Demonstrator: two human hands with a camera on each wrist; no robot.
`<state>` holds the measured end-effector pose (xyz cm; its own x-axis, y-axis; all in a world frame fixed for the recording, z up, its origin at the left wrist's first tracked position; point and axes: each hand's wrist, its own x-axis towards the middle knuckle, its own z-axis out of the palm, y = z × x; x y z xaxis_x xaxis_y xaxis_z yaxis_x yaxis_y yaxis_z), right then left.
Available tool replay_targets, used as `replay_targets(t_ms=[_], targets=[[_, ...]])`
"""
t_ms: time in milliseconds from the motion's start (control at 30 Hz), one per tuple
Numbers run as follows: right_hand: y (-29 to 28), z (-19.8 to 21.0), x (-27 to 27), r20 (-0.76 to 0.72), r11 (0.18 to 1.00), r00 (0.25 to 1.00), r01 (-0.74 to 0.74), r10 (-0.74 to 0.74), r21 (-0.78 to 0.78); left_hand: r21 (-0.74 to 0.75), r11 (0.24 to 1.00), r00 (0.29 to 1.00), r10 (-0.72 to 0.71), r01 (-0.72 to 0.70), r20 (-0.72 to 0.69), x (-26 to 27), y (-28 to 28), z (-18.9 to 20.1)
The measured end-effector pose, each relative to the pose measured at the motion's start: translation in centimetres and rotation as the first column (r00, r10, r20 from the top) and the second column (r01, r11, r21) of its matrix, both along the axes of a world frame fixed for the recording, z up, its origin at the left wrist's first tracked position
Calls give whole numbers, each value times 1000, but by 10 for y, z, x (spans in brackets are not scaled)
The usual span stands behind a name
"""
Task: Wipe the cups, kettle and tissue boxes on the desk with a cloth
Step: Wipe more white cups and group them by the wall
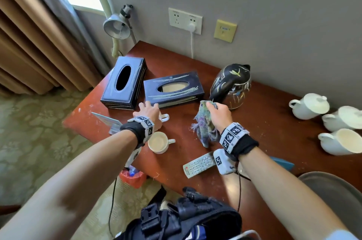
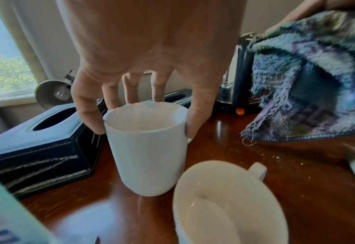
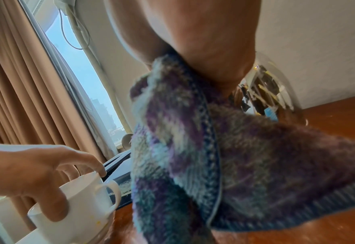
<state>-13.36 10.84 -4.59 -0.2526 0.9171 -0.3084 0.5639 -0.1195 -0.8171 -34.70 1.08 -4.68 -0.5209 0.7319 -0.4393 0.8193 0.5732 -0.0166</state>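
Note:
My left hand grips a white cup by its rim from above, thumb on one side and fingers on the other; the same cup also shows in the right wrist view. A second white cup stands just in front of it. My right hand holds a purple-blue cloth bunched, hanging over the desk beside the dark kettle. Two dark tissue boxes lie behind my left hand.
The red-brown desk also carries a remote control, three white lidded cups at the right and a card stand at the left edge. A lamp and wall sockets are behind.

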Motion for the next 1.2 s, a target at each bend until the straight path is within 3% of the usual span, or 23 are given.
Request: replay_targets(t_ms=[233,367,500,567,667,767,833,933,1033,1200], targets=[[2,10,36,-54,999,998,45,-45,0,81,988,987,-137,131,80,41,13,37],[5,13,63,-123,998,990,66,-64,6,246,963,955,-173,113,240,72,23,53],[9,12,90,-274,991,952,134,-137,-29,388,915,822,-137,-109,552,106,41,65],[10,14,101,-415,975,883,183,-218,-121,390,896,731,-119,-212,672,124,50,71],[14,23,115,-558,933,750,251,-356,-258,355,882,617,-97,-310,781,150,65,74],[22,30,129,-589,892,678,256,-440,-372,327,876,554,-85,-354,828,173,78,72],[27,28,140,-568,878,681,263,-463,-400,311,881,543,-76,-356,836,188,83,70],[34,21,161,-492,899,758,304,-429,-316,279,926,532,-106,-255,840,207,89,67],[42,14,182,-435,905,797,326,-418,-272,286,953,564,-183,-99,805,225,91,65],[49,16,204,-362,920,846,348,-391,-180,335,939,658,-205,-78,725,248,94,58]])
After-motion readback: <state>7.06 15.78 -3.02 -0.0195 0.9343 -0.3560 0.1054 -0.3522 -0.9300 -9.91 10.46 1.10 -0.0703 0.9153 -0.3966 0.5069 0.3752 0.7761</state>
